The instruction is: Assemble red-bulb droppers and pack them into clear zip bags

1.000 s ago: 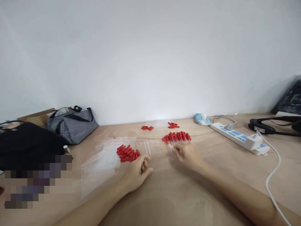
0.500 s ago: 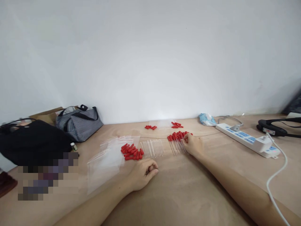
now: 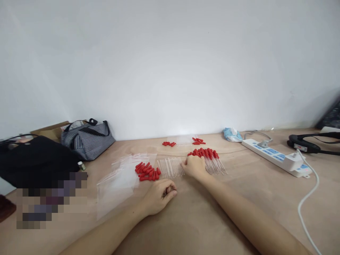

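Note:
My left hand (image 3: 160, 196) rests on the table with its fingers loosely curled; nothing shows in them. Just beyond it lies a heap of red rubber bulbs (image 3: 147, 171), beside a row of thin clear tubes (image 3: 168, 167). My right hand (image 3: 194, 166) is at the right end of that row, its thumb and fingers pinched together against the last tubes. What the pinch holds is hidden. To the right lie several droppers (image 3: 209, 156) side by side, red bulbs pointing to the wall and clear stems towards me. My right hand covers part of their left end.
Clear zip bags (image 3: 117, 187) lie on the left. Near the wall are more red bulbs (image 3: 169, 143) and tubes. A power strip (image 3: 276, 158) with a white cable (image 3: 301, 209) stands right, near a blue crumpled packet (image 3: 232, 135). A striped bag (image 3: 89, 140) and black bag (image 3: 39, 159) sit left.
My right hand has moved left, from the red-bulbed droppers to the right end of the tube row. My left hand has stayed in place. The view has shifted slightly.

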{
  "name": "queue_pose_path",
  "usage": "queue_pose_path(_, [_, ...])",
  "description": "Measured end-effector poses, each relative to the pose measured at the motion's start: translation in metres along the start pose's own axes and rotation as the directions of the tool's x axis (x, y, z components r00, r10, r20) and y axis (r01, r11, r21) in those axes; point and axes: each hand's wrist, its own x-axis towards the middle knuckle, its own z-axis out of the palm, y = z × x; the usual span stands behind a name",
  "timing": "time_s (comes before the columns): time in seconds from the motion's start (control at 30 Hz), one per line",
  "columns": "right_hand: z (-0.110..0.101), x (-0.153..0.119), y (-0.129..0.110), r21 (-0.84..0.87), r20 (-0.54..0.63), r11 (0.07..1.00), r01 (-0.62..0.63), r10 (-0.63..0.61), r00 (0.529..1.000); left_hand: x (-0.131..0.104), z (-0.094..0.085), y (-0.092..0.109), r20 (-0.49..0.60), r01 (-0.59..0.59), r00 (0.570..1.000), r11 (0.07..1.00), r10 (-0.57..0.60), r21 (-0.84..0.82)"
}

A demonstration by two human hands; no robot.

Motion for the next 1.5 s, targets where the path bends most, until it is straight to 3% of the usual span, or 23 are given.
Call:
queue_pose_path(0.07, [0.002, 0.004, -0.007, 0.004, 0.041, 0.999, -0.032, 0.031, 0.999, -0.001, 0.003, -0.002, -0.018, -0.012, 1.0, 1.0, 0.013, 0.009])
queue_pose_path(0.13, [0.004, 0.007, -0.012, 0.008, 0.058, 0.999, -0.049, 0.049, 0.997, -0.001, 0.005, -0.005, -0.102, -0.005, 0.995, 0.998, 0.012, 0.067])
queue_pose_path(0.2, [0.005, 0.009, -0.014, 0.014, 0.068, 0.998, -0.058, 0.057, 0.996, 0.001, 0.003, -0.007, -0.238, 0.041, 0.971, 0.975, 0.013, 0.219])
queue_pose_path(0.3, [0.007, 0.01, -0.015, 0.026, 0.079, 0.997, -0.066, 0.064, 0.995, 0.008, -0.007, -0.013, -0.383, 0.199, 0.924, 0.847, 0.006, 0.493])
queue_pose_path(0.43, [0.007, 0.01, -0.014, 0.038, 0.072, 0.997, -0.067, 0.064, 0.995, 0.018, -0.022, -0.025, -0.431, 0.332, 0.901, 0.716, -0.048, 0.614])
queue_pose_path(0.53, [0.005, 0.01, -0.013, 0.046, 0.054, 0.996, -0.071, 0.068, 0.996, 0.022, -0.023, -0.034, -0.419, 0.343, 0.905, 0.699, -0.069, 0.627])
queue_pose_path(0.63, [0.003, 0.006, -0.009, 0.091, -0.05, 0.994, -0.063, 0.067, 0.996, 0.023, -0.023, -0.036, -0.43, 0.349, 0.901, 0.696, -0.063, 0.628])
queue_pose_path(0.77, [0.005, -0.01, 0.007, 0.22, -0.283, 0.968, 0.119, -0.054, 0.958, 0.018, -0.026, -0.026, -0.487, 0.301, 0.873, 0.768, 0.017, 0.566])
queue_pose_path(0.87, [0.01, -0.03, 0.032, 0.288, -0.395, 0.883, 0.371, -0.244, 0.886, 0.009, -0.023, -0.012, -0.435, 0.086, 0.892, 0.898, 0.124, 0.432])
queue_pose_path(0.93, [0.013, -0.044, 0.051, 0.3, -0.441, 0.829, 0.473, -0.319, 0.839, 0.003, -0.016, -0.004, -0.321, -0.057, 0.935, 0.956, 0.153, 0.288])
queue_pose_path(1.07, [0.013, -0.062, 0.08, 0.263, -0.464, 0.772, 0.578, -0.424, 0.778, -0.003, 0.0, 0.001, -0.123, -0.073, 0.989, 0.993, 0.084, 0.089])
queue_pose_path(1.27, [0.007, -0.068, 0.075, 0.229, -0.407, 0.744, 0.627, -0.512, 0.756, -0.001, 0.006, 0.0, -0.094, -0.043, 0.995, 0.999, 0.044, 0.014])
queue_pose_path(1.37, [0.002, -0.073, 0.066, 0.225, -0.336, 0.703, 0.675, -0.594, 0.731, 0.001, 0.005, 0.002, -0.132, -0.058, 0.99, 0.998, 0.055, -0.021])
queue_pose_path(1.5, [-0.002, -0.078, 0.062, 0.213, -0.322, 0.671, 0.71, -0.638, 0.699, 0.001, 0.004, 0.005, -0.153, -0.022, 0.988, 0.993, 0.003, -0.118])
